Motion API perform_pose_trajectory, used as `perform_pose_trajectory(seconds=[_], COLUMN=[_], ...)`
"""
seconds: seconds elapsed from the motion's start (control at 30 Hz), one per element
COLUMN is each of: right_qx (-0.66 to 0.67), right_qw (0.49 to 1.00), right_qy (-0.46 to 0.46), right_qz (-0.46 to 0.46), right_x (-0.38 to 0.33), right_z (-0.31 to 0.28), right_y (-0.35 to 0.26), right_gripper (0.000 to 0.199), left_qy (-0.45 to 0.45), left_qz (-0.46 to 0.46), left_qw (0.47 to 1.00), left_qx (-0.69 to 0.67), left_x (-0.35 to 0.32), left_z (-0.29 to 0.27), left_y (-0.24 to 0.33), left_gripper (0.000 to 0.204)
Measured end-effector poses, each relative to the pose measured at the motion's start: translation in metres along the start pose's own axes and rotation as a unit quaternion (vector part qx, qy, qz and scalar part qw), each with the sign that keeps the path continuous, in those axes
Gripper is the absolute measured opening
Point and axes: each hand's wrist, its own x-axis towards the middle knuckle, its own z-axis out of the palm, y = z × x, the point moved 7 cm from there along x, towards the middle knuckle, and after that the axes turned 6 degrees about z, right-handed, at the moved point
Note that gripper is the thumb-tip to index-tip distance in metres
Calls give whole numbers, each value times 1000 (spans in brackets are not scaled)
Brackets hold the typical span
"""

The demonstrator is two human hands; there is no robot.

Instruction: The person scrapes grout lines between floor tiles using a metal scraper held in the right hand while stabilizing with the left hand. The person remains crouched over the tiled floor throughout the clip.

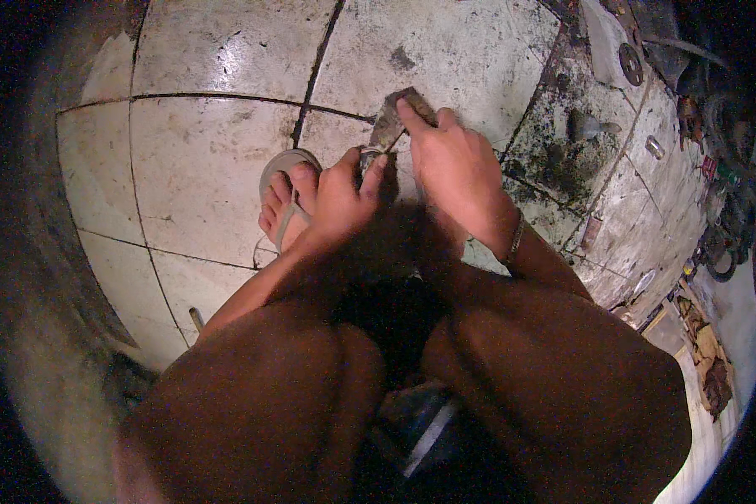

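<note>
My left hand (343,191) is closed, thumb and fingers pinching a small round metal part (367,154) with a shiny rim, low over the tiles. Right beside it, my right hand (460,172) bends over a flat grey-brown piece (386,126) with straight edges and a worn, dirty surface. The right index finger lies stretched along the top of this piece, and the other fingers curl in. My right thumb is hidden, and shadow darkens the space between the wrists. The flat piece and the metal part meet or nearly meet; which, I cannot tell.
My left foot in a grey sandal (269,170) stands beside my left hand. Dirty white floor tiles (210,151) spread around. To the right lie a black-stained patch (554,155), a small metal cylinder (654,148), a dark wheel-like disc (630,64) and cluttered parts.
</note>
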Motion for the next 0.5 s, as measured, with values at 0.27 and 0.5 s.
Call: perform_pose_trajectory(seconds=[0.27, 0.5], right_qx=[35, 68], right_qw=[999, 998], right_qy=[-6, 15], right_qz=[-4, 6], right_x=[-1, 0], right_z=[-3, -3], right_y=[1, 7], right_gripper=[48, 46], left_qy=[2, 7], left_qz=[-7, 5], left_qw=[1000, 999], left_qx=[30, 49], left_x=[0, 0], left_z=[-3, -6], left_y=[6, 15], left_gripper=[49, 44])
